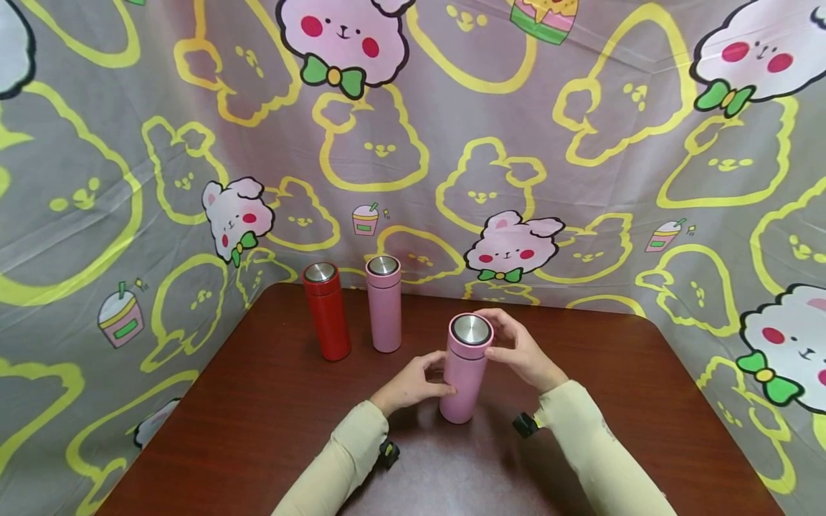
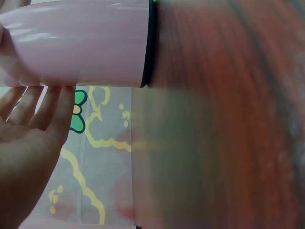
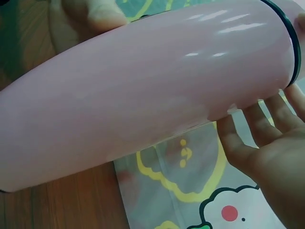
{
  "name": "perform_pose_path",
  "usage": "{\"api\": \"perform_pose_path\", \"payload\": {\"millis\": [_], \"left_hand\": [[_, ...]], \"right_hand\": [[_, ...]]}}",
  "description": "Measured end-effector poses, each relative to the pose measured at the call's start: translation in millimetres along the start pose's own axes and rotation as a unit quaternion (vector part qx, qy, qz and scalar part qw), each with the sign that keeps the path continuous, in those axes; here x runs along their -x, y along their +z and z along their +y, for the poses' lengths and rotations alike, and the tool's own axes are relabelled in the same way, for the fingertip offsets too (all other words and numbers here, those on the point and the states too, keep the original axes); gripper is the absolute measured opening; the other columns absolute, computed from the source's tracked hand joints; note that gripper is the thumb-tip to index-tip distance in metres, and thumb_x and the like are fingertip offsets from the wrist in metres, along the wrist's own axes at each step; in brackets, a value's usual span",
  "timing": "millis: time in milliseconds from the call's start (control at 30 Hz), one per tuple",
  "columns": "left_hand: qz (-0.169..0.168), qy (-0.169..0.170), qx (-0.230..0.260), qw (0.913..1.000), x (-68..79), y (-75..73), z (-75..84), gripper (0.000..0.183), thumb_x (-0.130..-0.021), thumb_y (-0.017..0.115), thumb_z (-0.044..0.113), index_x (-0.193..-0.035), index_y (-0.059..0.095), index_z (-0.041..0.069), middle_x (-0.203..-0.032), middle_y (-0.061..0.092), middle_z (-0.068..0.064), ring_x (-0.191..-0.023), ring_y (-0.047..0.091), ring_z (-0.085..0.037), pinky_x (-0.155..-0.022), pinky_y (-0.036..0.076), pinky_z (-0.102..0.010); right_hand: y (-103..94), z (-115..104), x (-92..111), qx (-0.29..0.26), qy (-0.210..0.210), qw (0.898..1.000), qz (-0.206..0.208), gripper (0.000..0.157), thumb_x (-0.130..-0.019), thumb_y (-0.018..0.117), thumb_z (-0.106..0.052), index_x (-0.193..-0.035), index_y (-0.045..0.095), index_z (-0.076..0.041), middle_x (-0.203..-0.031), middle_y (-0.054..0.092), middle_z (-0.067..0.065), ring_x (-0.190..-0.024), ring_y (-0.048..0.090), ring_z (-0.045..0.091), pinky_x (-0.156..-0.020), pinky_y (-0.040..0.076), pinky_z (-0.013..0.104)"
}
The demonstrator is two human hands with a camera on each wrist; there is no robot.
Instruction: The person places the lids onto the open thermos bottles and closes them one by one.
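Observation:
Both hands hold a pink thermos bottle point(image 1: 466, 380), which has a silver disc on its lid and leans slightly. My left hand point(image 1: 413, 383) grips the lower body from the left, thumb in front. On the right, my right hand point(image 1: 521, 355) grips near the lid, its thumb on the front and its fingers behind. In the left wrist view, the bottle point(image 2: 81, 47) shows a black ring at its base, with the left hand's fingers point(image 2: 59, 109) against its side. The right wrist view shows the right hand point(image 3: 271, 143) by the dark seam under the lid.
A red thermos bottle point(image 1: 329, 322) and a second pink thermos bottle point(image 1: 385, 315) stand upright on the brown table point(image 1: 258, 430), left of the hands and farther back. A grey patterned cloth point(image 1: 413, 143) hangs behind and around the table. Dark wrist devices point(image 1: 525, 425) sit under both sleeves.

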State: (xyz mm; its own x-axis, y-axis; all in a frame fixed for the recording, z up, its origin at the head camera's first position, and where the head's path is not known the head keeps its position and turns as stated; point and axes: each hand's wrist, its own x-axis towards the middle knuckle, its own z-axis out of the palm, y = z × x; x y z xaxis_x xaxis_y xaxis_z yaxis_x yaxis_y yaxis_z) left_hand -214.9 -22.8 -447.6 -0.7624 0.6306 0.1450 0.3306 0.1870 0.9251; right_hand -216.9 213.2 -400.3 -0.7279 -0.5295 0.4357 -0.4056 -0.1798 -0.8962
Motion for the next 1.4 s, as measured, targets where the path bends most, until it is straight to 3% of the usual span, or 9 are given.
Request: {"api": "perform_pose_path", "payload": {"millis": [300,467,600,700,800,900,967,1233,1400], "left_hand": [[0.006,0.001,0.002,1.0000,-10.6,3.6,-31.0,0.059,-0.082,0.075,0.015,-0.135,0.049,0.007,-0.127,0.057,-0.006,-0.117,0.053,-0.018,-0.096,0.044,-0.035],[0.008,0.009,0.005,0.9999,-10.7,3.6,-34.2,0.057,-0.082,0.075,0.016,-0.134,0.051,0.011,-0.125,0.059,-0.003,-0.115,0.054,-0.015,-0.094,0.045,-0.032],[0.009,0.009,0.008,0.9999,-10.0,2.7,-33.4,0.057,-0.082,0.075,0.020,-0.133,0.051,0.013,-0.124,0.059,-0.001,-0.114,0.054,-0.014,-0.093,0.045,-0.029],[0.009,0.006,0.007,0.9999,-9.7,2.4,-32.8,0.057,-0.082,0.075,0.021,-0.133,0.051,0.013,-0.124,0.059,0.000,-0.115,0.054,-0.014,-0.093,0.045,-0.029],[0.009,0.006,0.007,0.9999,-9.9,2.9,-32.7,0.057,-0.082,0.075,0.018,-0.133,0.051,0.011,-0.124,0.059,-0.001,-0.115,0.054,-0.015,-0.094,0.045,-0.031],[0.009,0.006,0.012,0.9999,-10.3,3.8,-32.8,0.056,-0.082,0.075,0.014,-0.132,0.051,0.009,-0.124,0.059,-0.003,-0.114,0.054,-0.015,-0.095,0.045,-0.035],[0.008,0.007,0.017,0.9998,-10.2,4.0,-31.9,0.056,-0.082,0.074,0.011,-0.132,0.051,0.007,-0.124,0.059,-0.005,-0.114,0.054,-0.016,-0.095,0.044,-0.039],[-0.003,0.016,0.034,0.9993,-1.8,0.5,-7.1,0.057,-0.081,0.074,0.008,-0.131,0.050,-0.001,-0.123,0.058,-0.013,-0.113,0.055,-0.021,-0.095,0.043,-0.049],[0.006,0.016,0.035,0.9992,-5.7,2.9,-21.9,0.058,-0.080,0.075,0.010,-0.132,0.050,0.001,-0.123,0.059,-0.009,-0.113,0.055,-0.020,-0.093,0.047,-0.039]], "right_hand": [[7.4,-3,6,0.072,0.003,0.995,0.067,0.051,-0.082,0.066,-0.001,-0.127,0.043,0.004,-0.118,0.058,0.004,-0.106,0.056,0.018,-0.087,0.047,0.032],[13.4,-2,7,0.126,0.003,0.986,0.112,0.052,-0.079,0.069,0.004,-0.125,0.045,0.002,-0.117,0.058,0.003,-0.108,0.053,0.016,-0.090,0.043,0.030],[16.2,-1,8,0.133,0.001,0.984,0.119,0.055,-0.079,0.071,0.001,-0.127,0.043,0.000,-0.119,0.056,0.001,-0.111,0.051,0.014,-0.091,0.041,0.028],[15.9,-2,6,0.074,-0.017,0.993,0.093,0.051,-0.086,0.064,-0.003,-0.130,0.039,0.003,-0.122,0.054,0.001,-0.112,0.050,0.014,-0.091,0.042,0.027],[13.1,-3,3,-0.014,-0.034,0.998,0.041,0.042,-0.094,0.041,-0.007,-0.134,0.035,0.004,-0.128,0.050,0.005,-0.116,0.048,0.018,-0.095,0.041,0.031],[8.7,-3,-3,-0.088,-0.034,0.995,-0.009,0.048,-0.092,0.020,-0.007,-0.137,0.034,0.006,-0.133,0.048,0.009,-0.121,0.044,0.022,-0.101,0.035,0.036],[5.4,-2,-8,-0.127,-0.033,0.990,-0.041,0.054,-0.089,0.013,-0.004,-0.138,0.032,0.008,-0.136,0.046,0.014,-0.124,0.043,0.026,-0.104,0.032,0.039],[-0.7,4,-27,-0.215,-0.048,0.963,-0.153,0.058,-0.086,0.020,-0.006,-0.139,0.023,0.017,-0.142,0.038,0.025,-0.132,0.035,0.036,-0.108,0.027,0.045],[0.1,6,-33,-0.238,-0.049,0.952,-0.186,0.059,-0.086,0.028,-0.010,-0.138,0.022,0.018,-0.140,0.041,0.025,-0.132,0.034,0.036,-0.107,0.028,0.046]]}}
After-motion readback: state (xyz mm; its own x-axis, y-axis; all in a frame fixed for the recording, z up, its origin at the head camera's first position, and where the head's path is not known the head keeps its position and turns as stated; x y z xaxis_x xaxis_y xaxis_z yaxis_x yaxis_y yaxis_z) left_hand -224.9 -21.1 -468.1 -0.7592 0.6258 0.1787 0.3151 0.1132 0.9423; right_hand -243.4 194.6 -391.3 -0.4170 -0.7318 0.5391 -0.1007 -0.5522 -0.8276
